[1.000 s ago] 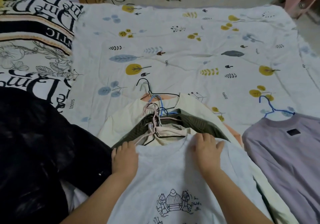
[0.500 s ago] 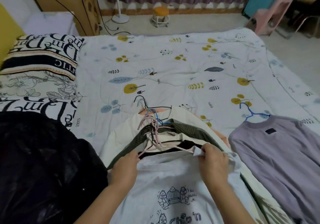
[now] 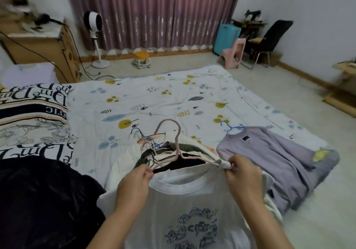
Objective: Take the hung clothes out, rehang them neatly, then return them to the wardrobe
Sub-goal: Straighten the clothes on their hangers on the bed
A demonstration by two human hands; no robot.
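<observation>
Quilt (image 3: 173, 98): small word "trees" printed near its left edge, sideways. Pillow (image 3: 32, 114): big black lettering, upside down, "TIC" partly readable, rest cut off. T-shirt (image 3: 185, 210) print text too blurred.

Light: I see a dim, even indoor light with a cool cast; the closed curtain (image 3: 154, 14) shows faint bright streaks.
Shadows: soft and weak on the bedspread (image 3: 173, 94).
Glare: I find none.
Blur: the top left corner smears; the shirt print at the bottom edge is soft.
Distortion: I notice walls and floor bending toward the edges.
</observation>
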